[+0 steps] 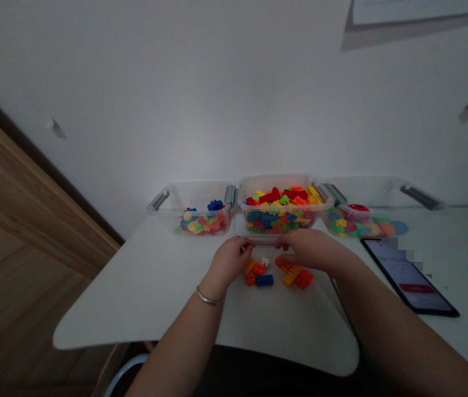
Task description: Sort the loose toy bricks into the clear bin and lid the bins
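My left hand (232,258), with a silver bangle at its wrist, is over the white table beside a small pile of toy building bricks. Its fingers curl in toward the thumb; whatever they may hold is hidden. Just below it lie orange and red bricks (255,270), a blue brick (264,280) and a small white brick (265,262). My right hand (306,248) hovers on the other side, thumb and fingers apart, with nothing visible between them. Under its thumb is a group of orange, yellow and red bricks (295,274), partly covered by the hand.
Behind my hands a clear tub (285,208) is heaped with coloured bricks. Another clear tub (203,212) stands left with mixed pieces, a third (366,215) right with flat coloured pieces. A tablet (409,278) lies at right on the white table (146,298). The wall rises behind.
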`<control>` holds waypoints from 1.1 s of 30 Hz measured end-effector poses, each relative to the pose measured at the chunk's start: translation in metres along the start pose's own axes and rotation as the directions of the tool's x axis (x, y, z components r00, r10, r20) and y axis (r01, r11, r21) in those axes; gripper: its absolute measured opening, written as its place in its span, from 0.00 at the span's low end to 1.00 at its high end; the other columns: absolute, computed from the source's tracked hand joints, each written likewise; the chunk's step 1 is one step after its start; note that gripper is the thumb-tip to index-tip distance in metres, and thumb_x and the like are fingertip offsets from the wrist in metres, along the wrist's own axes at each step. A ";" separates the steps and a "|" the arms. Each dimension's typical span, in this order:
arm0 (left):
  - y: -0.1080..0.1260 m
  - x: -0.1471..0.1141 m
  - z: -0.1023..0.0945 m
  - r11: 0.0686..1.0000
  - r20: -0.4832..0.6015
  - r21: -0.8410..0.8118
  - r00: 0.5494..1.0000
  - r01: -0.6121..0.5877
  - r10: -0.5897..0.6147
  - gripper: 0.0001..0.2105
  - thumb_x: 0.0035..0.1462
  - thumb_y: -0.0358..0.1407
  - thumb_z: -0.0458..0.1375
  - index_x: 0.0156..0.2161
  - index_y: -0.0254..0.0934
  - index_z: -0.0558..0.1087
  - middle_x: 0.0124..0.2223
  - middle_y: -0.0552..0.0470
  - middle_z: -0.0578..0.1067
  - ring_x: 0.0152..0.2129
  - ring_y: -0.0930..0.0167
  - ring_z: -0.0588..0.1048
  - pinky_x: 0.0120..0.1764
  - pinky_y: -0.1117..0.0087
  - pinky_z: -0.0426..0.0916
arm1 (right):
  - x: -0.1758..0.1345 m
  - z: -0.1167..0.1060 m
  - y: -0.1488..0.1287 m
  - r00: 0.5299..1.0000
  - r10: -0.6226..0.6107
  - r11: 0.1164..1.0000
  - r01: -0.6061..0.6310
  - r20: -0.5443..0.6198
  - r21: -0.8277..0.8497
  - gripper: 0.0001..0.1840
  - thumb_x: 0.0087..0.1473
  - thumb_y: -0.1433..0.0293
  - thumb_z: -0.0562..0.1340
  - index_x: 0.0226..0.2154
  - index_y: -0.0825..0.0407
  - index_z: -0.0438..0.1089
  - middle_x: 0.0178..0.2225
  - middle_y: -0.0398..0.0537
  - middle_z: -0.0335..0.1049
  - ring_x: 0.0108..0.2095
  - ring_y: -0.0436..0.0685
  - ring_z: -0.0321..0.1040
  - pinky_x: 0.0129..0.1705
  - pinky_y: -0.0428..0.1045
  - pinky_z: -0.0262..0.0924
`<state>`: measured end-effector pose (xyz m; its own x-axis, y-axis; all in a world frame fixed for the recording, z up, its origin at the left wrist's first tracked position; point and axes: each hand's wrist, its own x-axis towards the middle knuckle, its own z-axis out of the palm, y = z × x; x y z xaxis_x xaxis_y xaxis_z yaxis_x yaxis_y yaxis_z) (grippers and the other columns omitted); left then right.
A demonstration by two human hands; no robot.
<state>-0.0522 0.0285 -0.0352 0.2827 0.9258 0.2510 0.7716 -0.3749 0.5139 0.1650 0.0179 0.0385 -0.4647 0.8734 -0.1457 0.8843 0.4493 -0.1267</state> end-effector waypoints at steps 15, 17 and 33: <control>0.000 0.000 0.000 1.000 -0.004 0.010 1.000 0.004 -0.004 0.10 0.59 0.33 0.54 0.40 0.36 0.78 0.38 0.47 0.79 0.35 0.68 0.76 0.40 0.69 0.69 | 0.017 0.022 -0.009 0.997 -0.019 0.993 0.010 -0.074 -0.121 0.13 0.55 0.69 0.56 0.39 0.51 0.75 0.39 0.55 0.78 0.41 0.63 0.74 0.38 0.51 0.64; 0.001 -0.001 -0.001 1.000 0.000 0.010 1.000 -0.002 0.002 0.10 0.59 0.33 0.54 0.40 0.36 0.78 0.39 0.47 0.79 0.36 0.68 0.76 0.41 0.68 0.69 | 0.011 0.012 -0.007 0.993 -0.021 0.998 0.015 -0.113 -0.053 0.12 0.55 0.68 0.56 0.40 0.50 0.73 0.40 0.52 0.77 0.40 0.61 0.73 0.37 0.50 0.63; 0.006 -0.001 -0.005 0.999 0.017 -0.011 0.999 0.047 -0.047 0.11 0.58 0.32 0.54 0.41 0.35 0.78 0.39 0.47 0.80 0.37 0.68 0.76 0.41 0.68 0.69 | 0.015 0.002 0.050 0.356 0.249 0.963 0.008 -0.900 0.270 0.06 0.53 0.64 0.59 0.30 0.49 0.67 0.36 0.52 0.74 0.40 0.62 0.67 0.47 0.58 0.59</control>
<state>-0.0507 0.0248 -0.0282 0.2560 0.9429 0.2128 0.7777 -0.3317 0.5339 0.2023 0.0531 0.0280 0.0957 0.5924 0.7999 0.8354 0.3891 -0.3881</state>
